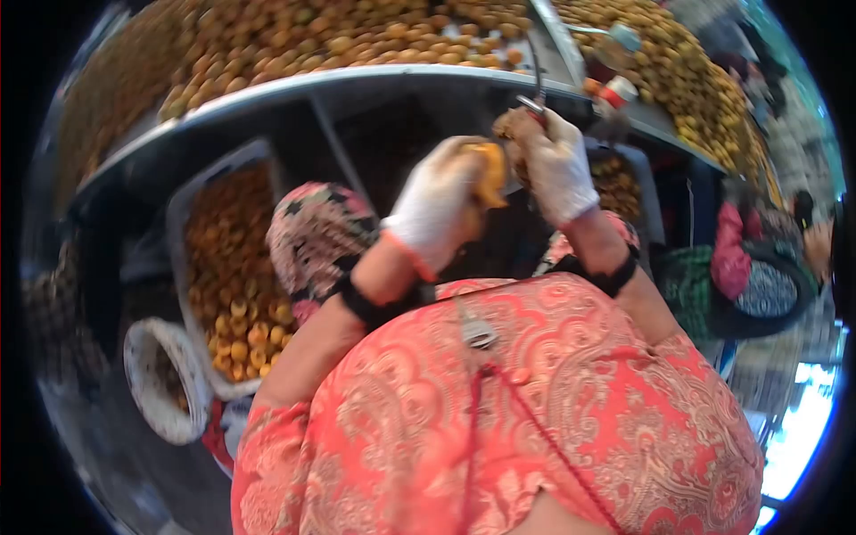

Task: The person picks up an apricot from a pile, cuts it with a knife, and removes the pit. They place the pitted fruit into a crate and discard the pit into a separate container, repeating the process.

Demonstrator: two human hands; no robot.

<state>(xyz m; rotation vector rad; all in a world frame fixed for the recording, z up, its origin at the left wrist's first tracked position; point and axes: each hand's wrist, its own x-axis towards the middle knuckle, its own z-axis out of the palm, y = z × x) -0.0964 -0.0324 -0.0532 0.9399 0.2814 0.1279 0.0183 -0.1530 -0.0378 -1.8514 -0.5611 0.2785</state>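
My left hand (439,201), in a white glove with an orange cuff, is closed around a yellow-orange fruit (489,174) that looks soft and torn or cut; motion blurs it. Close beside it on the right, my right hand (560,165), also in a white glove, is closed with its brown-stained fingers curled. A small metal tool (531,105) shows at the top of these fingers; its exact kind cannot be made out. Both hands are in front of the work table's near edge, above my lap.
Orange fruits (357,40) cover the metal table (294,87), with more fruit (687,85) at right. Below stand a crate (181,223) of fruit halves at left, another crate (649,178) at right, and a white bucket (134,357). A person in pink sleeves (731,254) is at right.
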